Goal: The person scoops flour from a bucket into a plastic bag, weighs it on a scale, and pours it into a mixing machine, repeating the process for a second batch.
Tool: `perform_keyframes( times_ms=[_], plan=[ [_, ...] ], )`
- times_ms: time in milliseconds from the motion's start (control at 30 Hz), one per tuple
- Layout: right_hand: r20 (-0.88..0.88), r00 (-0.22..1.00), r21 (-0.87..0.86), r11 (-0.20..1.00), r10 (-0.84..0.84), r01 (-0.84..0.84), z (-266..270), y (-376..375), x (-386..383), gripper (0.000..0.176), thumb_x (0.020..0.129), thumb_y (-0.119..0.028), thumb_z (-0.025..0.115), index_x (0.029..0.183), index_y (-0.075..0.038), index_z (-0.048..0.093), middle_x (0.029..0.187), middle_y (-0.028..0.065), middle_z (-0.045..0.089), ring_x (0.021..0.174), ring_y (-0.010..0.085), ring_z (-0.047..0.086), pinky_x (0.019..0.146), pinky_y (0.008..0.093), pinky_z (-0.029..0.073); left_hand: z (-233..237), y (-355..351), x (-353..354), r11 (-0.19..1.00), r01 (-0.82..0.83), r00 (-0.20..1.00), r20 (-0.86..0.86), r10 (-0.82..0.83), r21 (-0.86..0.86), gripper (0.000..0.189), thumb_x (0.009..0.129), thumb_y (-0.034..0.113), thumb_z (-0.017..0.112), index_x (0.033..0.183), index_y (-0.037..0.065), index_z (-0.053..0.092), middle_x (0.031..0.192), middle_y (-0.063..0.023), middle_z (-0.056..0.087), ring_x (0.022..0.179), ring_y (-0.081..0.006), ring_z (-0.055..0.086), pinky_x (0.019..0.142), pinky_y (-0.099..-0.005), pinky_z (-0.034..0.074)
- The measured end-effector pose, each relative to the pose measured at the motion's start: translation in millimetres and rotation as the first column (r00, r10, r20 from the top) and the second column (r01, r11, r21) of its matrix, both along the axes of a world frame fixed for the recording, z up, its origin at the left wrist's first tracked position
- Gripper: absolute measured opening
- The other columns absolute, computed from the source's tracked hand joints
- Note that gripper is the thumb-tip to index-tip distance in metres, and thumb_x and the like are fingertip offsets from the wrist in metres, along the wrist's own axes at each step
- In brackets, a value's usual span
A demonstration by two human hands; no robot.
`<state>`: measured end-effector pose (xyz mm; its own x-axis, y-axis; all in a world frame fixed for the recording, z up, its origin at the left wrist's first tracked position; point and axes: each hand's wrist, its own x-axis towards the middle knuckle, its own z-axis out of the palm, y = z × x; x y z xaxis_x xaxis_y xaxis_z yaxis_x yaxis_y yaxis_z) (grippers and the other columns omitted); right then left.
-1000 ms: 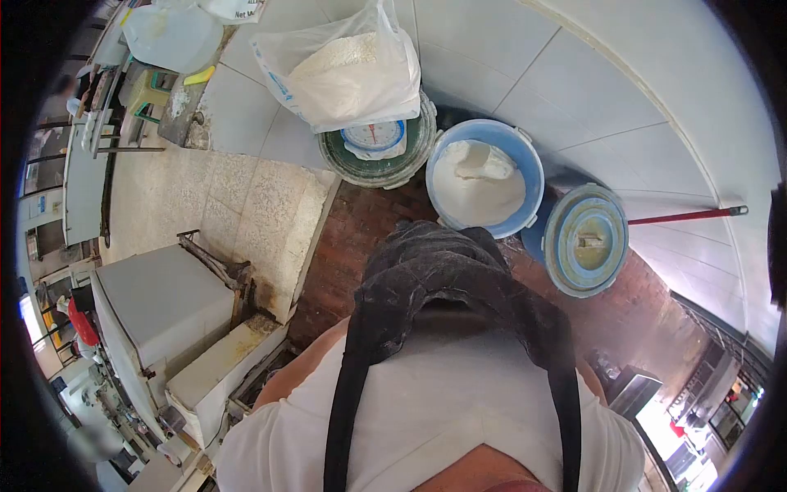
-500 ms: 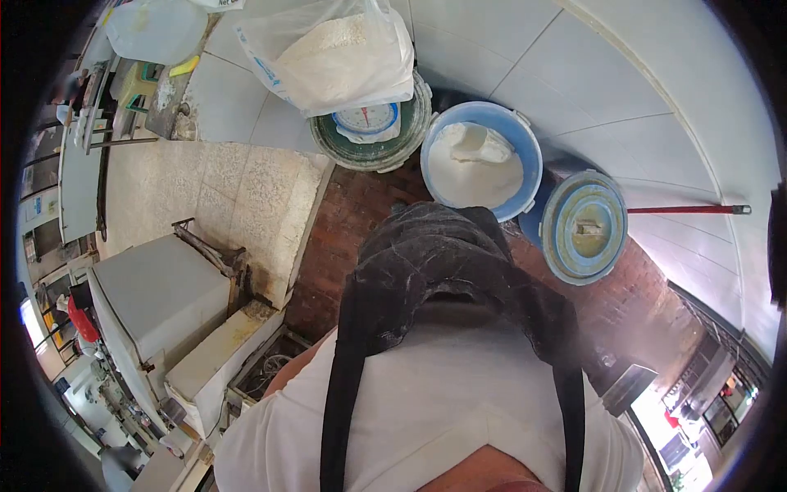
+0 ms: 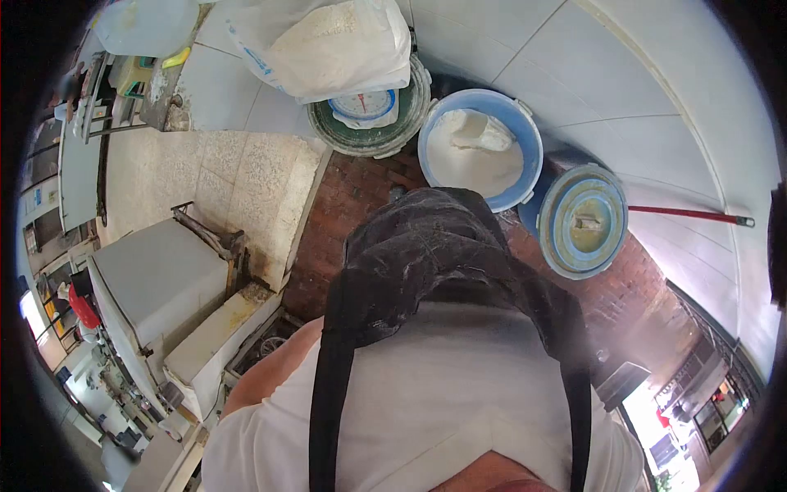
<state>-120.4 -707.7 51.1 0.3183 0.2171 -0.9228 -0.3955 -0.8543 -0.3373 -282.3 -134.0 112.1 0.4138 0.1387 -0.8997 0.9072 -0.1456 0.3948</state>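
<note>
Left hand: out of view; only my bare left upper arm [image 3: 275, 373] shows, beside the white shirt [image 3: 467, 385]. State of its grip: cannot tell.

Right hand: out of view, with none of its fingers showing. State of its grip: cannot tell, nor whether it touches anything.

Item: dark apron [image 3: 434, 246], its cloth bunched in folds and marked with pale streaks, straps running down over the shirt.

Item: blue tub [image 3: 533, 156], open, upright, ahead of my body and beyond the apron's folds; its exact place from either hand cannot be told. Contents: white powder [image 3: 479, 176], with a pale scoop-like piece [image 3: 485, 131] lying on it toward the far side.

Item: green bucket [image 3: 395, 135], just left of the tub. On it, a dial scale [image 3: 361, 105], bearing a clear plastic bag [image 3: 352, 49] of whitish material.

Item: blue bin [image 3: 584, 221], right of the tub, its round lid on. Beyond it, a red pole [image 3: 689, 214].

Item: textured pale ledge [image 3: 246, 189], on my left side, above red brick floor [image 3: 320, 266].
</note>
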Motion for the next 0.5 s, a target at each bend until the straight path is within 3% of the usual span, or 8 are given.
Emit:
perform_keyframes(
  times_ms=[500],
  plan=[
    [-0.094, 0.995, 0.013, 1.0, -0.01, 0.012, -5, -45, 25, 0.019, 0.084, -0.023, 0.057, 0.082, -0.005, 0.066, 0.078, 0.0131, 0.064, 0.07, 0.0303, 0.062, 0.059, 0.0439, 0.047, 48, -84, 31, 0.982, -0.139, 0.987, 0.067, 0.148, -0.124, 0.018, 0.088, 0.015, 0.065, 0.105, 0.007, 0.064, 0.096, -0.0071, 0.066, 0.087, -0.0241, 0.064, 0.081, -0.0384, 0.051]
  ],
)
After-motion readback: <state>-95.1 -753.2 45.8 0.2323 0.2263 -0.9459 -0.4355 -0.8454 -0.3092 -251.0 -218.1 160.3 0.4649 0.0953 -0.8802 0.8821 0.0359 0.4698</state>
